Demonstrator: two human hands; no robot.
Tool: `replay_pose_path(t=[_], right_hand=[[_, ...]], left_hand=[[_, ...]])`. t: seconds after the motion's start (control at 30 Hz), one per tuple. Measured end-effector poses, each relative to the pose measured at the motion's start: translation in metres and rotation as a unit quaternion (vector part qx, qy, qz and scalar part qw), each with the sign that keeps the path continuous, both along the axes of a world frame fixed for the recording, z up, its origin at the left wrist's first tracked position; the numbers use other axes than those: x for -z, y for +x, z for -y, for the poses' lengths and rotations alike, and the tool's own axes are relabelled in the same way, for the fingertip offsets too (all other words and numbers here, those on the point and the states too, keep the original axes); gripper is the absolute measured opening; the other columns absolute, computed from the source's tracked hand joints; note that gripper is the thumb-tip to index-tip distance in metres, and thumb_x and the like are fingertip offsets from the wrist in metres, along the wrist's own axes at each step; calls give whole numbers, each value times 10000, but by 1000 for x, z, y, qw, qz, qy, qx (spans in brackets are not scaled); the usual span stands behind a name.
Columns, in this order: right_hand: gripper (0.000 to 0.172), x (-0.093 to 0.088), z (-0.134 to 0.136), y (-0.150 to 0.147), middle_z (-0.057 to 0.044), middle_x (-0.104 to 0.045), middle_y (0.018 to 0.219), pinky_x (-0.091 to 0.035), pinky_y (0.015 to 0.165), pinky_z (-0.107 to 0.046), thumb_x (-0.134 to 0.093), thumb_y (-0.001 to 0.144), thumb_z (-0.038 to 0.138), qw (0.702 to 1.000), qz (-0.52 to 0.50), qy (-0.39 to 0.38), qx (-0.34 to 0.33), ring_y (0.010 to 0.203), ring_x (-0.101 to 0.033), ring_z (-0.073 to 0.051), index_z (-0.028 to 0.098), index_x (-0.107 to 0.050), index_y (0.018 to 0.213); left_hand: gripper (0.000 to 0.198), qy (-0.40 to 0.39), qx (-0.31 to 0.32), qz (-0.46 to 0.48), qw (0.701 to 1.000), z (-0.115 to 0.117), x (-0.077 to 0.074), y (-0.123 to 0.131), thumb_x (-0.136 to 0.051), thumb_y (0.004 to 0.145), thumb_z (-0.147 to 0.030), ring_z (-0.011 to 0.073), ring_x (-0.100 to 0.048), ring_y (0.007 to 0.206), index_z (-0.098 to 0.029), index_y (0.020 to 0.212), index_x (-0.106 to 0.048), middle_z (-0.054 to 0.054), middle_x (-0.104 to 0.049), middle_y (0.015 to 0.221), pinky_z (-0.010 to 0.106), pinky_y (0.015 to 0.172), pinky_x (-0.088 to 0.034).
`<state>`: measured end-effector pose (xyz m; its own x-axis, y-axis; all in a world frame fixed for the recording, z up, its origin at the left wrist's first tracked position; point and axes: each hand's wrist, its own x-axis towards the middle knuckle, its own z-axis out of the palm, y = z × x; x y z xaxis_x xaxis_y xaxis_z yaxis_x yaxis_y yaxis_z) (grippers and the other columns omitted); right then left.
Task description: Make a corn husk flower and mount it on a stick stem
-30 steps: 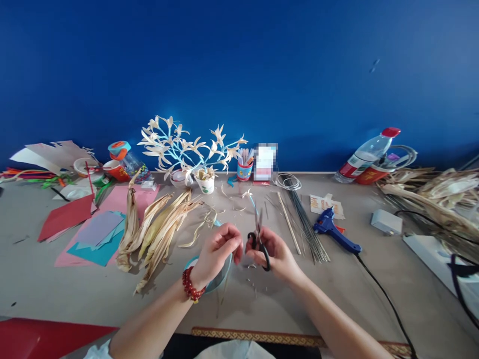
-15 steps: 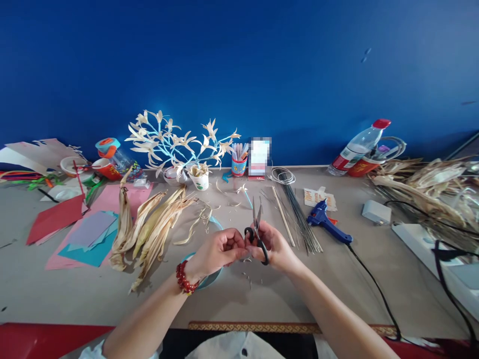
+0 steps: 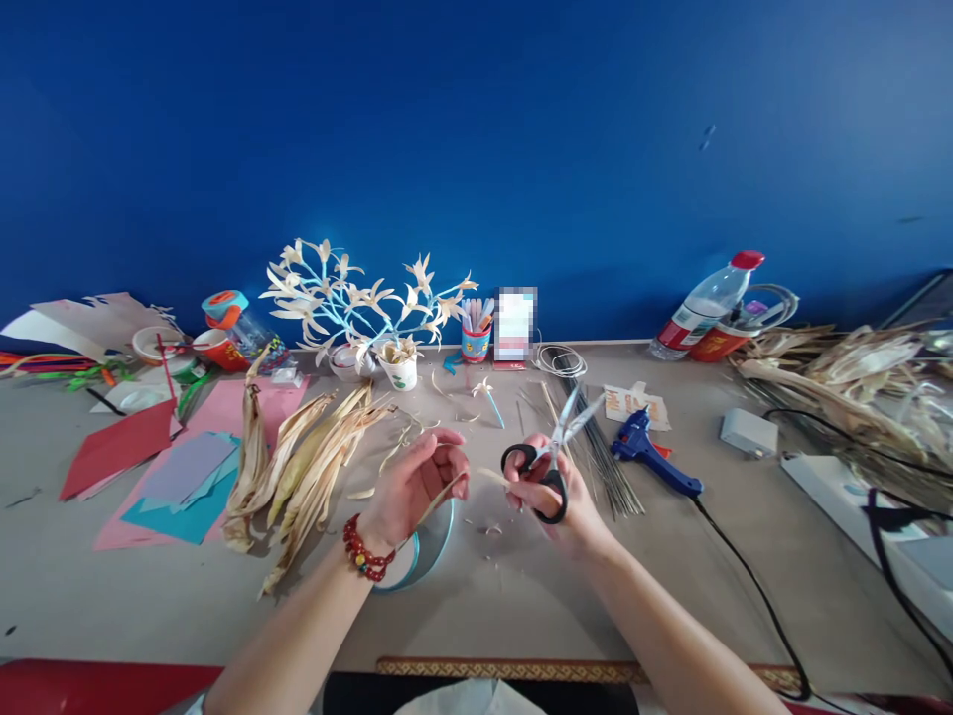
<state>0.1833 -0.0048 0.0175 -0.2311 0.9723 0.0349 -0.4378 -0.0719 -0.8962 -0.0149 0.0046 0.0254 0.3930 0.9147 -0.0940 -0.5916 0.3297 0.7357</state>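
My right hand [image 3: 547, 501] is closed round the black handles of a pair of scissors [image 3: 560, 447], whose blades stand apart and point up and away. A short pale piece of husk [image 3: 491, 479] sticks out from its fingertips. My left hand [image 3: 421, 487], its fingers curled, grips a thin pale husk strip [image 3: 441, 497] that runs down across the palm. Below the left wrist lies a roll of light-blue tape [image 3: 447, 541], partly hidden by the hand. Small husk scraps [image 3: 492, 531] are scattered on the table between my hands.
Dried corn husks [image 3: 313, 477] and coloured paper [image 3: 179, 497] lie left. Husk flowers stand in a paper cup [image 3: 400, 367] at the back. To the right are wires [image 3: 614, 467], a blue glue gun [image 3: 655, 452] with a trailing cord, a bottle [image 3: 707, 308] and a power strip [image 3: 841, 497].
My hands have moved apart from where they met, the husk strip now showing in the left and a short piece in the right. The scissor blades have spread and tilted right.
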Motion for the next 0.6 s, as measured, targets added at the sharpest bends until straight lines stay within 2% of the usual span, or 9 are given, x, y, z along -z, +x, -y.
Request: replay_pose_path(t=[0.07,0.13,0.2,0.3,0.43,0.5,0.6], right_hand=[[322,0,-2,0,56,-553,704,-351,508,-231,-781,684,242,999,-43,2,24,531,-490,-88,226,-497,834],[319,1,-4,1,66,-518,694,-326,497,-228,-769,688,241,996,-79,4,31,521,-461,-81,233,-482,828],[326,0,-5,1,73,-496,682,-314,493,-229,-765,682,252,995,-91,7,36,508,-425,-78,238,-468,816],[349,-1,-2,0,63,-524,677,-332,496,-243,-784,665,274,998,-41,17,34,509,-436,-92,238,-471,815],[379,-1,7,-4,21,-610,740,-385,529,-255,-812,687,321,998,52,31,-4,571,-511,-118,232,-483,853],[387,-1,8,-6,15,-618,756,-405,552,-256,-812,708,349,997,60,42,-20,604,-533,-126,233,-479,867],[370,2,6,-8,10,-615,778,-396,548,-244,-791,753,399,995,77,50,-27,605,-513,-115,225,-494,890]], left_hand=[[204,-33,-20,50,998,-2,4,2,-689,860,-270,83,-601,657,-182,1041,-656,23,-668,869,239,691,-539],[237,-52,-14,44,998,-3,9,5,-759,790,-193,74,-610,698,-176,1007,-667,33,-678,951,222,721,-544],[240,-42,-2,19,999,-1,12,8,-790,765,-202,81,-616,704,-173,972,-671,38,-681,950,232,727,-548],[263,34,11,-35,999,6,10,12,-812,757,-286,117,-639,719,-167,945,-671,38,-682,884,269,730,-540],[245,136,13,-143,980,17,5,16,-789,781,-343,143,-636,715,-149,872,-669,44,-666,834,276,689,-506],[192,161,0,-186,969,20,3,16,-732,839,-328,135,-623,694,-150,836,-658,36,-644,815,273,676,-494],[152,189,-44,-196,961,21,1,14,-682,878,-305,125,-603,681,-165,830,-648,21,-607,817,276,678,-488]])
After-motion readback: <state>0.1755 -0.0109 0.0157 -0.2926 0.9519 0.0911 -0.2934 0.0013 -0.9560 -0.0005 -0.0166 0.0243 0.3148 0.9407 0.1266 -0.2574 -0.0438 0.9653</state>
